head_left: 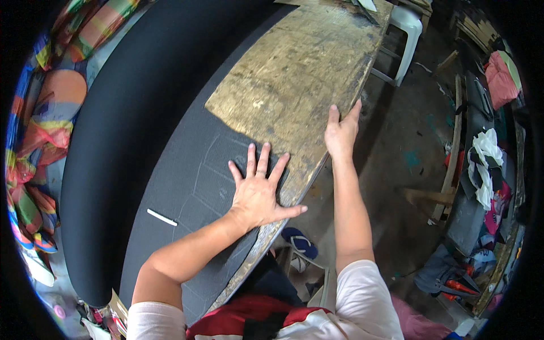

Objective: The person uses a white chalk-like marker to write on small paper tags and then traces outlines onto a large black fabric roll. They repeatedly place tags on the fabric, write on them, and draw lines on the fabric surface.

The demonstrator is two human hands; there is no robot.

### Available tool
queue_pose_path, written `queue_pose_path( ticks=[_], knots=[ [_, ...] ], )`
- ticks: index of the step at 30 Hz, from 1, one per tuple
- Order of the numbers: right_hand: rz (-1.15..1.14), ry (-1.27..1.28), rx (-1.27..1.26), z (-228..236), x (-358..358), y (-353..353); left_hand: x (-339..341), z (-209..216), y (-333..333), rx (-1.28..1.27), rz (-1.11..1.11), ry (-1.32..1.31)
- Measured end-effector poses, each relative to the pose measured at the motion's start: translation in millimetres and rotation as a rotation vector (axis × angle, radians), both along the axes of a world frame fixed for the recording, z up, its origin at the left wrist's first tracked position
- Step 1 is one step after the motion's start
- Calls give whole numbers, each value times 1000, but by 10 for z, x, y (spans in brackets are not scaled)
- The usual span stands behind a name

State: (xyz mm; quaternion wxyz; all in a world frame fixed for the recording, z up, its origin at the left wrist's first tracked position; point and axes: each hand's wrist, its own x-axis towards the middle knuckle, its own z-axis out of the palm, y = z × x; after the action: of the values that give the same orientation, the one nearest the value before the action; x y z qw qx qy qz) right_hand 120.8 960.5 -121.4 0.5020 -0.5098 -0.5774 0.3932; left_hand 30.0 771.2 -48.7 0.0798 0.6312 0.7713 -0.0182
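My left hand (258, 195) lies flat with fingers spread on a dark grey sheet of material (187, 170), which bears faint pale drawn outlines. Its thumb reaches toward the near edge of the worn wooden table (289, 73). At that table's right edge is my right hand (342, 133), thumb up on the top side and the fingers bent over the rim, partly hidden. A short white stick (162, 217), like chalk or a marker, rests on the sheet to the left of my left forearm. Behind the sheet runs a thick black roll of material (119, 124).
Colourful plastic bags (45, 136) are heaped beyond the roll at left. A white plastic stool (405, 34) stands past the table's far right. Wooden frames (453, 153) and cloth scraps (487, 164) lie along the right. A dark blue slipper (300, 242) is on the floor below the table edge.
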Motion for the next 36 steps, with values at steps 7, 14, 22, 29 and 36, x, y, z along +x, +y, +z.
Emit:
queue_pose_path(
  ticks=[7, 14, 22, 29, 36],
  knots=[
    [2, 24, -14, 22, 8, -46, -9, 39, 29, -57, -83, -20],
    [26, 174, -30, -16, -1, -57, 166, 39, 306, -120, 1, -48],
    [61, 305, -34, 7, 20, -34, 324, 43, 587, -199, -94, 26],
    [124, 538, -1, -583, 52, -19, 312, -5, 721, -185, -146, 86],
    [264, -394, -823, -3482, 280, -99, 280, 12, 751, -161, -261, -37]
  ],
)
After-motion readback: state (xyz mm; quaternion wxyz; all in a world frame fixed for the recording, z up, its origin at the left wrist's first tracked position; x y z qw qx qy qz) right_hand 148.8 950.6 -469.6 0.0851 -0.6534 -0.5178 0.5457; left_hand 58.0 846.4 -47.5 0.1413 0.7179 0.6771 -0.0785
